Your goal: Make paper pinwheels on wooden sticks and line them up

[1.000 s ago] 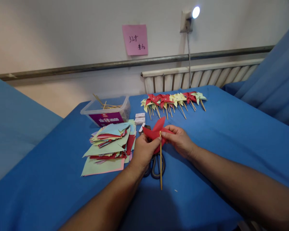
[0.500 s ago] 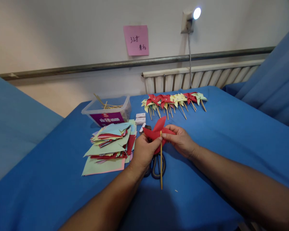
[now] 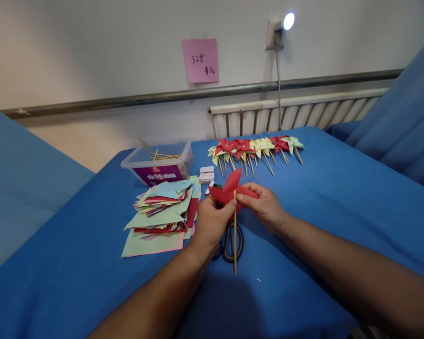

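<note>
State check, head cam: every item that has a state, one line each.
left hand: gripping red pinwheel
right hand: pinching red pinwheel
red pinwheel: folded, held at top of wooden stick
scissors: flat on cloth, under the hands
plastic tub: lidless, sticks inside
finished pinwheels: lying in a row
wall lamp: on

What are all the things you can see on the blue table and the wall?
Red paper pinwheel: one, red, held over the table's middle.
Wooden stick: one, tan, hanging down from the pinwheel.
Scissors: one pair, dark handles, under the hands.
Paper stack: one pile, green, red, blue and pink, left of the hands.
Plastic box: one, clear with purple label, sticks inside, behind the pile.
Small boxes: two, white, beside the plastic box.
Finished pinwheels: one row, red, yellow, green, far side.
Blue table: one.
Sticky note: one, pink, wall.
Lamp: one, white, lit, wall.
Radiator: one, white, behind the table.
Left hand: holds the pinwheel.
Right hand: holds the pinwheel.
</note>
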A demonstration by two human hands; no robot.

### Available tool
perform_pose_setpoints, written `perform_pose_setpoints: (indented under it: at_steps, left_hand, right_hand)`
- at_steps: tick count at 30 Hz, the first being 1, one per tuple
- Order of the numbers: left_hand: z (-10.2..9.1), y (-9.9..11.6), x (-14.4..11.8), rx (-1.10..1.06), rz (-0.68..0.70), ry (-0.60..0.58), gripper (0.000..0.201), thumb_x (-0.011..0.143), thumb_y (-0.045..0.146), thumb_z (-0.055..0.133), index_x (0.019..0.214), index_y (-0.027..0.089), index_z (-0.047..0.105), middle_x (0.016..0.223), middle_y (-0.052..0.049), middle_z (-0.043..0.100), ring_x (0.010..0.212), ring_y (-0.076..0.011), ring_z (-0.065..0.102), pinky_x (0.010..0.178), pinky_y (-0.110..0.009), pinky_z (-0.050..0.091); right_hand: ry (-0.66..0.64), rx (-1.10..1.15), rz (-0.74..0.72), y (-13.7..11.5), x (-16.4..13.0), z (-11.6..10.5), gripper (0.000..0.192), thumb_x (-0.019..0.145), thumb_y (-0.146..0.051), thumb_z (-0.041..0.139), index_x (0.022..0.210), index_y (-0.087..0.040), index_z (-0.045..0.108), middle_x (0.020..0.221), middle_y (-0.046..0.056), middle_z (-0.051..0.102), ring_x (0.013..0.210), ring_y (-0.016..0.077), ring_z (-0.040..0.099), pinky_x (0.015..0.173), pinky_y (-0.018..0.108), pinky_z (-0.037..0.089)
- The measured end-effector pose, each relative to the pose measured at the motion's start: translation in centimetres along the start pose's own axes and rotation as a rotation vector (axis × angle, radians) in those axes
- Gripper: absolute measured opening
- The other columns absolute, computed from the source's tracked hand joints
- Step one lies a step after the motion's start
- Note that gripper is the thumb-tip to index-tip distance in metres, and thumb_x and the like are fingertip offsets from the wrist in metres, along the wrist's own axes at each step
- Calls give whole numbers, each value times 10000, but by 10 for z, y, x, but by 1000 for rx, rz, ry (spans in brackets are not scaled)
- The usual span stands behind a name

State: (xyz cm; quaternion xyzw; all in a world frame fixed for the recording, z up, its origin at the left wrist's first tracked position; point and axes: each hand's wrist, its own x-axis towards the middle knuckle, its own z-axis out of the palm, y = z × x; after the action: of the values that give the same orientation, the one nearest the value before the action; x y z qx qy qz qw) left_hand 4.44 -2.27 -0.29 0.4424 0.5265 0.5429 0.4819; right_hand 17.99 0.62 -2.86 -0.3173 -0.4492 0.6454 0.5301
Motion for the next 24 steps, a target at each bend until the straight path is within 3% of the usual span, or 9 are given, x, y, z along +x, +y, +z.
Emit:
perform_pose_setpoints:
  at_steps: [4,9,15,24]
  left_hand:
    - [-6,-1,7,-35,51,114,318,624,344,779,832,116,705,755,-52,707,653,-160,608,618,-257,461]
    - [-11,1,9,-36,132,242,268,631,349,768,745,122,685,677,-14,667,591,-126,554,572,-236,425]
    - [-11,0,7,-34,141,163,260,661,337,754,801,128,692,723,-24,680,637,-132,562,616,-243,435]
    - [-15,9,0,-25,209,53,204,758,329,686,874,161,691,783,-14,678,729,-140,589,687,-244,455]
  right_hand:
    - [91,-18,59,2,-7,11,394,664,-436,794,901,-193,596,719,-26,617,571,89,515,508,220,366]
    - [-84,-27,213,7,-20,28,423,607,-438,823,788,-197,525,566,-79,545,437,57,434,431,200,295]
    - [-56,-106,161,10,-20,29,385,633,-476,785,672,-183,538,563,-32,622,436,59,444,435,206,297]
    - [0,-102,122,5,-16,25,423,601,-528,784,659,-176,557,548,-13,634,408,59,417,415,207,267]
